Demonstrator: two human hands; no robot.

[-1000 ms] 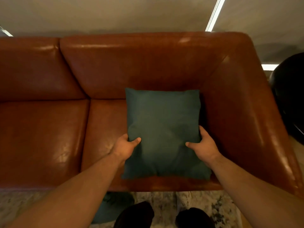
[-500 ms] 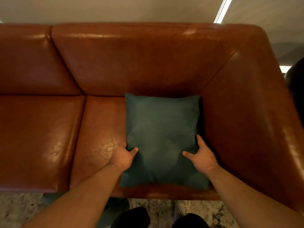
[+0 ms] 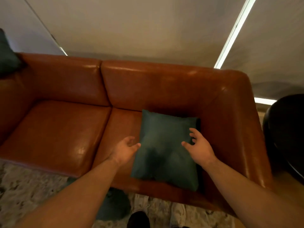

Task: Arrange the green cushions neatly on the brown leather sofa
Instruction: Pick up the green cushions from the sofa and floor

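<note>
The left hand [image 3: 125, 149] is hovering open and empty beside the green cushion [image 3: 166, 150], its fingertips by the cushion's left edge. The right hand [image 3: 199, 146] is spreading loose fingers over its right side, gripping nothing. The cushion is lying flat on the brown leather sofa [image 3: 65, 129], in the seat's right corner, its long axis running front to back.

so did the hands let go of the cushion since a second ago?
Yes. Both hands have opened: the left hand now sits just off the green cushion, the right hand hovers over it. The cushion remains against the sofa's right armrest.
</note>
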